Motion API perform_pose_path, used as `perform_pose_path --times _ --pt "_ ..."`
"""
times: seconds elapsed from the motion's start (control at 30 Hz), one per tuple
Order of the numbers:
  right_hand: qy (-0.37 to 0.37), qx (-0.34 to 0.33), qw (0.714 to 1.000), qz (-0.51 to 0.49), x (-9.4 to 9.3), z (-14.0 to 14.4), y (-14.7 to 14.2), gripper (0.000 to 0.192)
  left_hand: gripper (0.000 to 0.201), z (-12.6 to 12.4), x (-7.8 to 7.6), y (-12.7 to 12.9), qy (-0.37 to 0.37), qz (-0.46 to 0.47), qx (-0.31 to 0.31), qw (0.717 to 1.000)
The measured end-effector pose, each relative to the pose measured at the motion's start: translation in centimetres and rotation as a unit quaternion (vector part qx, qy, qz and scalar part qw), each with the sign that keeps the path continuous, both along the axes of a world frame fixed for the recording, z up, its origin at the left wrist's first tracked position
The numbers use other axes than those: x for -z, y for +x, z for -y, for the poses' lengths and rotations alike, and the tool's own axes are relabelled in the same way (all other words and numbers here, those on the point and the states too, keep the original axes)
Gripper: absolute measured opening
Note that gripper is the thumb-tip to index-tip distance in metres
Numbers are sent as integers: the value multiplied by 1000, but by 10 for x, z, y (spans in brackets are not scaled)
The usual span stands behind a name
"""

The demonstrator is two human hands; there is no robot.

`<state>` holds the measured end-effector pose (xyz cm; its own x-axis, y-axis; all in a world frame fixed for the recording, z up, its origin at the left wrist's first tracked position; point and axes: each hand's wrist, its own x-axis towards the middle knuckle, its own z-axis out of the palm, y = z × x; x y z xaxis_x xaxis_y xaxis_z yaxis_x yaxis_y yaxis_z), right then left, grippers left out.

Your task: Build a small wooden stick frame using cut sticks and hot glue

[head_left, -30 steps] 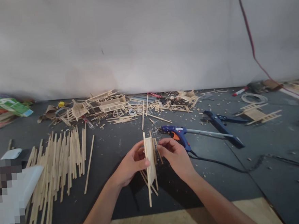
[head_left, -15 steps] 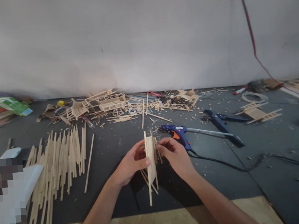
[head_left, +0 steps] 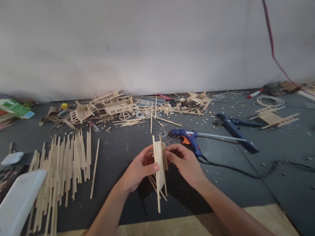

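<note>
A small model of thin wooden sticks [head_left: 160,164], with a flat panel between longer rails, is held upright on edge in front of me. My left hand [head_left: 143,169] grips its left side, with the thumb pressed on the near rail and the other fingers partly hidden behind. My right hand [head_left: 183,163] is closed at the right side, thumb and fingertips pinching short wooden sticks [head_left: 165,156] against the model. A blue glue gun [head_left: 190,139] with an orange trigger lies just beyond my right hand, a glue stick in its back.
Loose wooden sticks [head_left: 66,167] lie spread at left, beside a white phone [head_left: 20,206]. Stick models and offcuts [head_left: 119,108] line the wall. At right are a dark blue tool [head_left: 236,132], a small stick model [head_left: 272,117] and the glue gun's black cord [head_left: 236,170].
The short sticks at my right fingertips have swung from slanted to nearly upright along the model. My view has shifted slightly; both hands keep about the same place.
</note>
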<state>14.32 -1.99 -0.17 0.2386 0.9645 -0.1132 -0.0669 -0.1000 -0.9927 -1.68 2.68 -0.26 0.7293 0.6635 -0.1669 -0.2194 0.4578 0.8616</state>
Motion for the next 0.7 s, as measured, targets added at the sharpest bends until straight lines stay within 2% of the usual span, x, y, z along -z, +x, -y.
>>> perform_pose_path --times 0.4,0.47,0.6,0.7 --pt "26 0 999 -36 5 -2 6 22 60 -1 1 -1 -31 13 -22 999" --pt "33 -38 998 -31 5 -1 12 36 59 -1 0 -3 -48 26 -33 998" --pt "-5 -145 989 38 2 3 24 81 53 -2 0 -6 -69 44 -36 996" --pt "-14 -178 980 86 0 5 27 93 47 -3 0 -7 -73 42 -30 996"
